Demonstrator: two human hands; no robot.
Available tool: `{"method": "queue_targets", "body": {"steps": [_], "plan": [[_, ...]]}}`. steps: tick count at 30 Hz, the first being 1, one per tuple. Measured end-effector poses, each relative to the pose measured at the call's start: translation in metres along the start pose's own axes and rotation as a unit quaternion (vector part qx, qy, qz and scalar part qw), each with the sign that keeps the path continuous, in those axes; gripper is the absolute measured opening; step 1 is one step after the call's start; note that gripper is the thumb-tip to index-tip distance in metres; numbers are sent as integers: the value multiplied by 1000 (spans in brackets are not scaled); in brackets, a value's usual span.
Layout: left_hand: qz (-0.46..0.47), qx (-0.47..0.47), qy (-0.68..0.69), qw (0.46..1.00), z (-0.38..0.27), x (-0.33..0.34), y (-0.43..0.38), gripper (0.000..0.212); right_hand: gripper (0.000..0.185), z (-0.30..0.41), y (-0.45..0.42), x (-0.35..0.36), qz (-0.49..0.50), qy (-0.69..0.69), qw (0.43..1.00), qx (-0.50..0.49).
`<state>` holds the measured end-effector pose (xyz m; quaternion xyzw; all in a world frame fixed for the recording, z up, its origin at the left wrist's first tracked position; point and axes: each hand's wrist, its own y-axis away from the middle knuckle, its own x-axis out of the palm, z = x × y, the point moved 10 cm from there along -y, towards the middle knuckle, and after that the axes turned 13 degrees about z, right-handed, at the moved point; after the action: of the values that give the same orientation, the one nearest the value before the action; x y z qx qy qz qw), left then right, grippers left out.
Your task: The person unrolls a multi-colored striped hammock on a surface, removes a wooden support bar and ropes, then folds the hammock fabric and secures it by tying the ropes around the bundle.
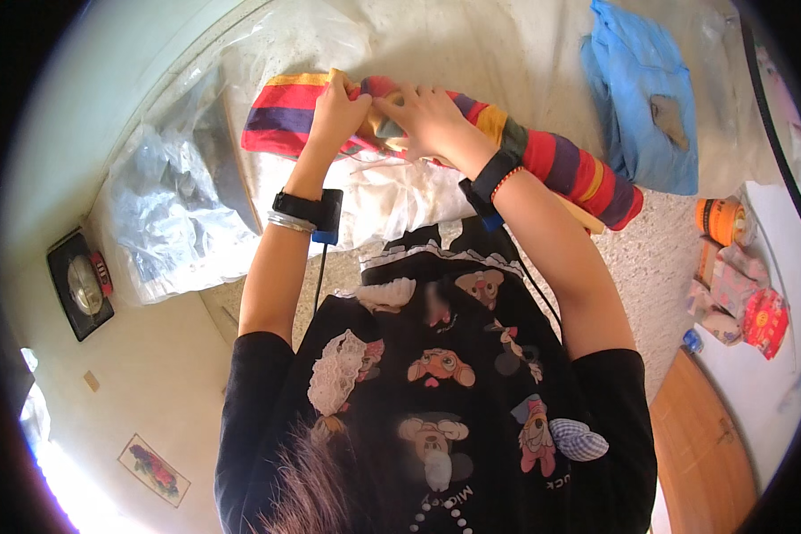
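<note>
A striped cloth [280, 117] in red, purple, yellow and green stretches across the plastic-covered surface before me. My left hand [339, 113] pinches it near its yellow edge, thumb against fingers. My right hand [430, 120] bends over the cloth's bunched middle, its thumb and fingers close to my left thumb. Part of the cloth between the hands is folded, and my right fingers hide some of it. To the right, the cloth runs on as a narrow band under my right forearm. A pale, flat strip [579, 213] shows along its lower edge.
Clear plastic sheeting [173, 193] lies crumpled to the left. A folded blue cloth [647, 100] rests at the upper right. Further right, an orange container [717, 220] and a red packet [765, 322] sit on a white surface. A wooden panel [701, 440] stands lower right.
</note>
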<state>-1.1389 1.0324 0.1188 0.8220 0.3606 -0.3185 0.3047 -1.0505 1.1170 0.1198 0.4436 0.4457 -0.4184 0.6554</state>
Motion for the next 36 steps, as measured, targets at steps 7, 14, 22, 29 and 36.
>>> {"method": "queue_targets", "body": {"steps": [7, 14, 22, 29, 36], "plan": [[4, 25, -52, 998, -2, 8, -7, 25, 85, 2, -8, 3, 27, 50, 998, -14], [-16, 12, -45, 999, 3, 2, -5, 26, 84, 4, -6, 9, 51, -35, 998, -31], [-80, 13, -36, 996, 10, -13, 6, 31, 72, 28, 12, 5, -34, 48, 998, -29], [48, -11, -200, 979, 1, 1, -25, 23, 52, 47, 30, 1, -149, 104, 983, -32], [90, 103, -219, 966, -35, 16, -24, 20, 44, 55, 37, -2, -168, 94, 981, -30]]}}
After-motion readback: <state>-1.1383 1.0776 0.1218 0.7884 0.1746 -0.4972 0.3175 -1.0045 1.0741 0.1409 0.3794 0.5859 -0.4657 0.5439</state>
